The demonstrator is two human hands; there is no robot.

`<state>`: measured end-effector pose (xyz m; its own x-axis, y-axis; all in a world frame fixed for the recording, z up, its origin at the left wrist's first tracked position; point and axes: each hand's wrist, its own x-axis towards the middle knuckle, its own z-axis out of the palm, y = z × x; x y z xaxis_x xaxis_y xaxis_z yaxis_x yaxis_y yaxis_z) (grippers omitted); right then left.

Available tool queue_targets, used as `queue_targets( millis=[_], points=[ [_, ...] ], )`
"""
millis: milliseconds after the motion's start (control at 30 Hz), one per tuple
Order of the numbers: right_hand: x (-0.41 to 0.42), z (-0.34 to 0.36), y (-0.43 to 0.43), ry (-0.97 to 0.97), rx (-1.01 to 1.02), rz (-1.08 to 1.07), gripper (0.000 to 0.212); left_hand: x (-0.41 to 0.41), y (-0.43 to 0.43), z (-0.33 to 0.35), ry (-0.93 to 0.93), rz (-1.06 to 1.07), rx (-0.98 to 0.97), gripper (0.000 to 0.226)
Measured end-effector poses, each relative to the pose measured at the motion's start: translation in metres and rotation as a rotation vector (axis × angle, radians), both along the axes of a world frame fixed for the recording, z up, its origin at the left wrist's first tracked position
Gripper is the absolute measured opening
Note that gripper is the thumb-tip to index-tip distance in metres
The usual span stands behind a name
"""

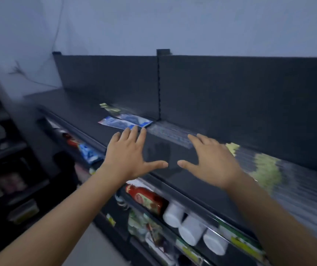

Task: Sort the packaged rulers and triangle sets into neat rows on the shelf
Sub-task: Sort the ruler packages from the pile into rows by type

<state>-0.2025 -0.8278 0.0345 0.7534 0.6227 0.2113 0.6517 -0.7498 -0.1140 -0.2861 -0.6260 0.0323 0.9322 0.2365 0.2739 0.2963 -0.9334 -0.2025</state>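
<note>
Dark grey metal top shelf (88,114), with a matching back panel (230,93) split by a slotted upright (158,89).

Item: blue-and-white flat packets (125,122) — two or so, overlapping, lying flat near the upright at the back of the shelf. Behind them, a clear packet with a yellow-green header (110,108), angled toward the back panel.

Item: clear packaged rulers (170,135), flat, just right of the upright. Further right, a long run of clear packets with yellow-green cards (265,169), badly blurred by motion.

Left hand (129,156): palm down, fingers spread, holding nothing; fingertips reach the near edge of the blue-and-white packets, though contact cannot be confirmed. Right hand (209,158): palm down, fingers spread, holding nothing; fingertips at the right end of the clear packaged rulers. The thumbs point at each other over bare shelf between.

Lower shelf: red bottle (146,200), three white tubs (190,229), a blue packet (88,152).

Writing — none legible on any packet or shelf-edge label; print too blurred.
</note>
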Motion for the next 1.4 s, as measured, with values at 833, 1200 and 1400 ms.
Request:
queue_targets(
  millis=[833, 1200, 1400],
  points=[
    [0.199, -0.037, 0.408, 0.168, 0.043, 0.01, 0.057, 0.192, 0.415, -0.024, 0.144, 0.057, -0.163, 0.113],
    [0.253, -0.062, 0.488, 0.182, 0.071, -0.221, 0.029, 0.345, 0.482, -0.047, 0.269, -0.629, -0.357, 0.034],
    [0.243, -0.062, 0.502, 0.347, 0.317, -0.267, 0.016, 0.38, 0.489, -0.058, 0.317, -0.903, -0.431, 0.032]
  ],
)
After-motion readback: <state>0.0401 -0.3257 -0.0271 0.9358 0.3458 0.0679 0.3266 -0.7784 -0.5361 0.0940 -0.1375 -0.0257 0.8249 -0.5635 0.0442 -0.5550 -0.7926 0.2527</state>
